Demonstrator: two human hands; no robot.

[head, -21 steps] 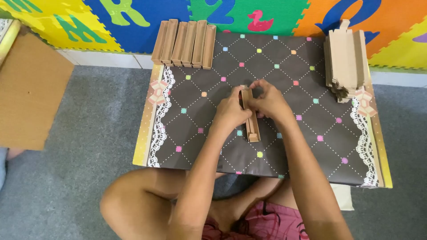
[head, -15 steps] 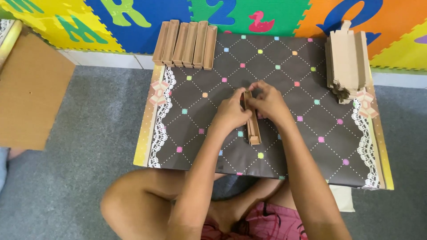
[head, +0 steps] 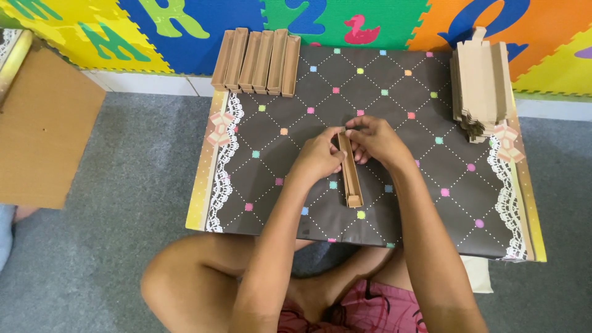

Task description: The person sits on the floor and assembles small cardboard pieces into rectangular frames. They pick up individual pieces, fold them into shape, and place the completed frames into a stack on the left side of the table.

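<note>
My left hand [head: 319,157] and right hand [head: 376,140] keep pinching the narrow cardboard box [head: 350,172]; its far end now looks folded shut.

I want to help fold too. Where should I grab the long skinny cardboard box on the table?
Probably the near end of the long cardboard box, pinching its two long side walls from above. It lies flat, open side up, pointing toward the person. The left hand and right hand already crowd the far end.

Cardboard tray's [head: 351,176] far end behind hands [head: 348,148]
</note>
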